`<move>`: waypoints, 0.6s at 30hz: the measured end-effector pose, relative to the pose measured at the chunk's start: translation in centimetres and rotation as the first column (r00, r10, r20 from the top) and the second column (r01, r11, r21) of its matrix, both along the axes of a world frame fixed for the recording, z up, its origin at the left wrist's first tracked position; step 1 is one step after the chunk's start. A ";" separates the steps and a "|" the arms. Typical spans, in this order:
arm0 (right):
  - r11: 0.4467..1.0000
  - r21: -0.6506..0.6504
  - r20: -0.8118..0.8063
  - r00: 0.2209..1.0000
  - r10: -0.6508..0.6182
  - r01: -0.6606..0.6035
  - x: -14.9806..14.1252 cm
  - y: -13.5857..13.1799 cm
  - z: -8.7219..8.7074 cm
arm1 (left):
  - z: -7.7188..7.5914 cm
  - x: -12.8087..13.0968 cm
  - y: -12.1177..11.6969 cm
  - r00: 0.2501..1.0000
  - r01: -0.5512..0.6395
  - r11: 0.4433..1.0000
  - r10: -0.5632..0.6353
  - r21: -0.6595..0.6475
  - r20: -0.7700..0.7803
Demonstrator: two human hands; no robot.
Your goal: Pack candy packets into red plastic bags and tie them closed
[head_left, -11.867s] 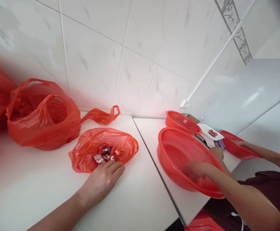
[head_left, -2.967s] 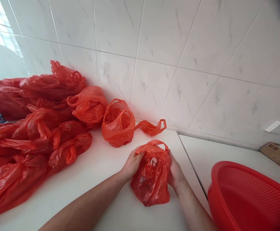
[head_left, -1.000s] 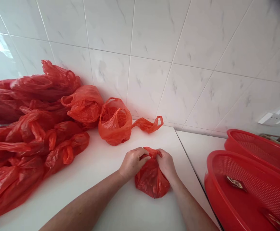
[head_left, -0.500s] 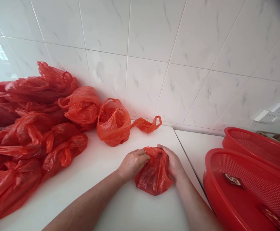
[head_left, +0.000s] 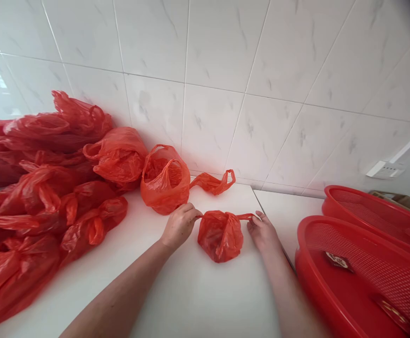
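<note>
A small red plastic bag (head_left: 220,237) rests on the white table, bunched up and drawn in at its top. My left hand (head_left: 181,224) pinches the handle on its left side. On the other side, my right hand (head_left: 263,231) holds the right handle between thumb and fingers. Both handles are stretched outward, away from each other. What the bag contains cannot be made out through the plastic. Behind my left hand stands an open red plastic bag (head_left: 166,190) with its handle loops up.
Several red bags (head_left: 50,188) are heaped along the left. A flat, twisted red bag (head_left: 213,183) lies by the tiled wall (head_left: 212,126). At right stand a red plastic basket (head_left: 310,253) holding small packets (head_left: 338,260) and a second basket (head_left: 331,202). A socket strip (head_left: 384,170) is on the wall.
My hands have moved from the bag's sides out to its two handles, which are now pulled apart. The bag's body has become more compact, its mouth gathered.
</note>
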State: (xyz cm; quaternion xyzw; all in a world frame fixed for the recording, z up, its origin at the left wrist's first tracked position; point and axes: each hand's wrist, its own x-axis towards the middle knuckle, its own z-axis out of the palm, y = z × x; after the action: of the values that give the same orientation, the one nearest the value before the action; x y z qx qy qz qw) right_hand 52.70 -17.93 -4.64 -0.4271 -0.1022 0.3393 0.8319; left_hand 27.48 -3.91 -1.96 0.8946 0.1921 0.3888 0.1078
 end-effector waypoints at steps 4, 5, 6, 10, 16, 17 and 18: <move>0.999 -0.020 0.002 0.999 -0.036 0.036 -0.1 0.0 0.0 | 0.1 -0.7 0.9 0.998 -0.043 0.996 0.046 -0.074 0.037; 0.999 -0.024 0.004 0.999 -0.042 0.042 -0.1 0.1 0.0 | 0.1 -0.8 1.0 0.998 -0.047 0.994 0.051 -0.097 0.045; 0.998 -0.028 0.005 0.999 -0.047 0.047 -0.1 0.1 -0.1 | 0.1 -0.8 1.1 0.997 -0.049 0.991 0.056 -0.124 0.056; 0.998 -0.043 0.024 0.999 -0.044 0.045 0.0 0.1 -0.1 | -0.1 -0.7 1.0 0.990 -0.027 0.968 0.060 -0.251 0.125; 0.985 -0.057 0.108 0.980 0.168 -0.162 -0.7 -0.8 0.8 | -0.6 0.0 0.6 0.958 0.028 0.867 0.118 -0.498 0.260; 0.976 -0.057 0.124 0.968 0.218 -0.212 -0.9 -0.9 1.0 | -0.7 0.2 0.4 0.955 0.041 0.845 0.124 -0.533 0.270; 0.962 -0.056 0.141 0.952 0.273 -0.268 -1.3 -1.0 1.1 | -0.8 0.5 0.1 0.953 0.054 0.826 0.125 -0.561 0.277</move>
State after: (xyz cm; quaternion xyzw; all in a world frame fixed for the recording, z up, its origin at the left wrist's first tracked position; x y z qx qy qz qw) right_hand 51.40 -18.91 -3.52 -0.4479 -0.2147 0.4195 0.7599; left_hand 27.94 -3.82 -2.74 0.7493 0.2959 0.4486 0.3870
